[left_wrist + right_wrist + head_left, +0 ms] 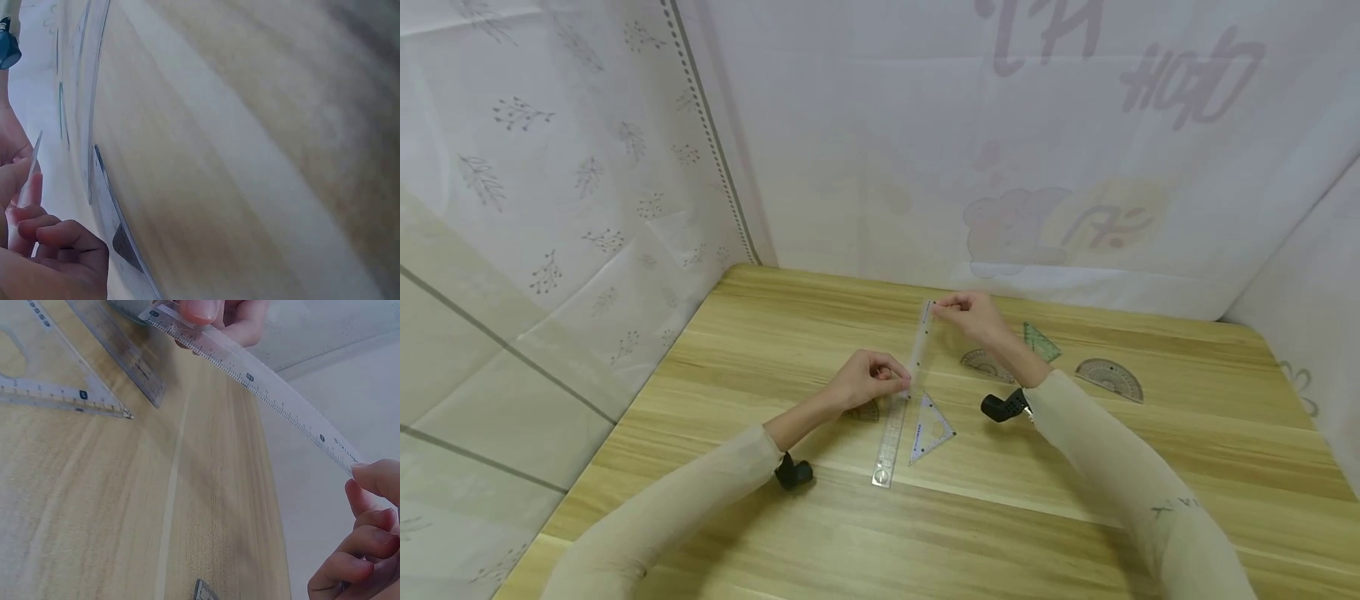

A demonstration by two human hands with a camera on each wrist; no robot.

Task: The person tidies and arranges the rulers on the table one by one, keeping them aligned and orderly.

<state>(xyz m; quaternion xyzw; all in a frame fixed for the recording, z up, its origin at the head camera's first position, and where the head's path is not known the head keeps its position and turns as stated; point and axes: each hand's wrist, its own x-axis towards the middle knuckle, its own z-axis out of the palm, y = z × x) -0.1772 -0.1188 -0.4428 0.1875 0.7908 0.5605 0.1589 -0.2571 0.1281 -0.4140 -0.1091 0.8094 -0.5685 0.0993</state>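
A clear plastic ruler [919,342] is held up between both hands, tilted above the table. My left hand [867,379] pinches its near end between thumb and fingers. At the far end, the thumb and index finger of my right hand [973,318] pinch it; the right wrist view shows this ruler [250,378] full length with its scale. Below the left hand a second clear ruler [887,454] lies on the table, its upper part overlapped by the hand. Beside it lies a clear set square [922,447]. Part of a protractor [868,411] shows under the left wrist.
Right of the rulers, a clear protractor [981,362] lies partly behind the right forearm, with a green set square [1040,342] close by. Another protractor [1108,379] lies further right. A patterned cloth [865,183] hangs behind the wooden table [820,533].
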